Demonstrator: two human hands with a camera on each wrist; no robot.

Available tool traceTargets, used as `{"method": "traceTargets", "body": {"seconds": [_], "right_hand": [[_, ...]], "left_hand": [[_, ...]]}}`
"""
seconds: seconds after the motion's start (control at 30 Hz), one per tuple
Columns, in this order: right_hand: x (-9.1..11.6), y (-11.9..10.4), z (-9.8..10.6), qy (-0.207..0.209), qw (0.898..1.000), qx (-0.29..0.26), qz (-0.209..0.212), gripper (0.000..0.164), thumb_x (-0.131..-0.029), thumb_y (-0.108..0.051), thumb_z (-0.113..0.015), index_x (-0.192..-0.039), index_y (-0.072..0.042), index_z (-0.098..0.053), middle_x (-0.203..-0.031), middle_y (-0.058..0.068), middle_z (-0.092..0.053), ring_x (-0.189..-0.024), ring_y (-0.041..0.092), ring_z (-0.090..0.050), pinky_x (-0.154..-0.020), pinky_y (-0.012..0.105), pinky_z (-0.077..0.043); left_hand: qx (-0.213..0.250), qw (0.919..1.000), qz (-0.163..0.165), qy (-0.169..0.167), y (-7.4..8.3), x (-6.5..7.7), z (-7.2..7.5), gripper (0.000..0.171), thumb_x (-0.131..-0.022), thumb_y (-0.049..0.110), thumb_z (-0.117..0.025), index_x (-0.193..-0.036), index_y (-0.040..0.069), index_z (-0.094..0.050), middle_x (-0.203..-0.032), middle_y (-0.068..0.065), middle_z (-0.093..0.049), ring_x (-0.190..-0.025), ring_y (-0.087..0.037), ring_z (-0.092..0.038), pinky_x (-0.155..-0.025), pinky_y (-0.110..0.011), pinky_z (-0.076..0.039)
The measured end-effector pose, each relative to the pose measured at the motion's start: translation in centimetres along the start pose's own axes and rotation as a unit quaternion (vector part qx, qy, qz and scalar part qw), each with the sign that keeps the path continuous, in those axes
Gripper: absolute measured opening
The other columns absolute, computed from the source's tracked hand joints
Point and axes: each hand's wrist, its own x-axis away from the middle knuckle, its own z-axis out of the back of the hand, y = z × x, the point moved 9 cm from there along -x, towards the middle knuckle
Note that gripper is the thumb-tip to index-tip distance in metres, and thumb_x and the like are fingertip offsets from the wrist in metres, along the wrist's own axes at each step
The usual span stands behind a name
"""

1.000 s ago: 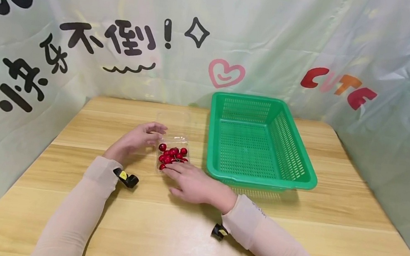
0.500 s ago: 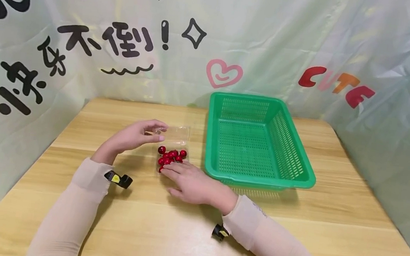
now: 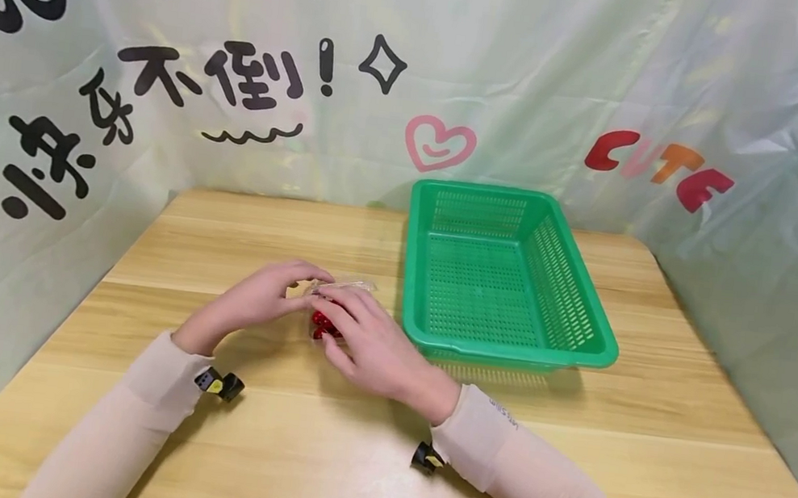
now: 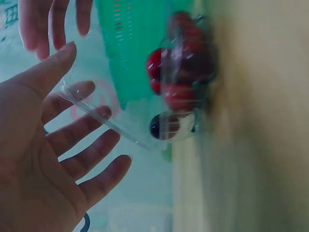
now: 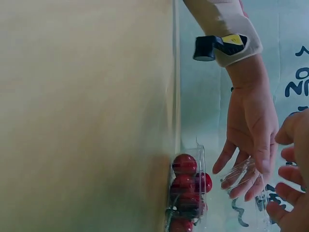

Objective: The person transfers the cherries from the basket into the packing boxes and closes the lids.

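A clear plastic clamshell box point(image 5: 200, 154) of red cherries point(image 3: 321, 324) lies on the table, its hinged lid point(image 4: 130, 135) raised and tilted over the fruit. My left hand point(image 3: 259, 295) is at the lid's left side. In the left wrist view, this hand's fingers point(image 4: 91, 154) stretch out behind the transparent lid, and the thumb stands apart near its corner. My right hand point(image 3: 381, 353) hovers over the box from the right with spread, slightly bent fingers, hiding many cherries. Whether its fingertips touch the lid, I cannot tell.
A green plastic basket point(image 3: 505, 353) with perforated sides stands just right of the box. The wooden table point(image 3: 318, 460) meets a printed cloth backdrop point(image 3: 519, 75) along its back and sides. Small black cameras are strapped to both wrists.
The lid has swung up from lying back and now leans forward over the cherries. My left hand moved towards me with it. My right fingers have lifted from the box's front.
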Motion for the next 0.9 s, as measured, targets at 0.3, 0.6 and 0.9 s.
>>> {"method": "traceTargets", "body": {"seconds": [0.3,0.6,0.9], "right_hand": [[0.3,1.5,-1.2,-0.043,0.995,0.021,-0.087,0.045,-0.094,-0.022,-0.059,-0.135,-0.004,-0.055,-0.14,0.01,-0.051,-0.126,0.025,-0.047,-0.111,0.041,-0.031],[0.9,2.3,-3.2,-0.148,0.981,0.079,-0.099,0.046,-0.096,-0.032,-0.06,-0.136,-0.011,-0.058,-0.138,0.003,-0.055,-0.119,0.024,-0.048,-0.094,0.044,-0.038],[1.1,2.0,-4.5,-0.2,0.977,0.07,-0.036,0.05,-0.096,-0.028,-0.06,-0.138,-0.002,-0.053,-0.142,0.012,-0.052,-0.134,0.031,-0.043,-0.113,0.043,-0.028]], "left_hand": [[-0.054,0.9971,-0.052,0.017,0.4,0.9,-1.1,0.042,-0.088,0.025,-0.074,-0.127,0.011,-0.065,-0.125,-0.005,-0.061,-0.117,-0.025,-0.057,-0.099,-0.045,-0.044],[-0.076,0.9952,-0.055,-0.029,0.0,1.2,-2.3,0.048,-0.083,0.006,-0.076,-0.129,0.007,-0.063,-0.139,-0.016,-0.053,-0.128,-0.036,-0.048,-0.105,-0.052,-0.037],[-0.005,0.998,0.062,-0.002,-1.6,2.0,-2.3,0.032,-0.091,0.01,-0.067,-0.123,0.006,-0.063,-0.127,-0.016,-0.058,-0.113,-0.035,-0.057,-0.093,-0.049,-0.049]]}}
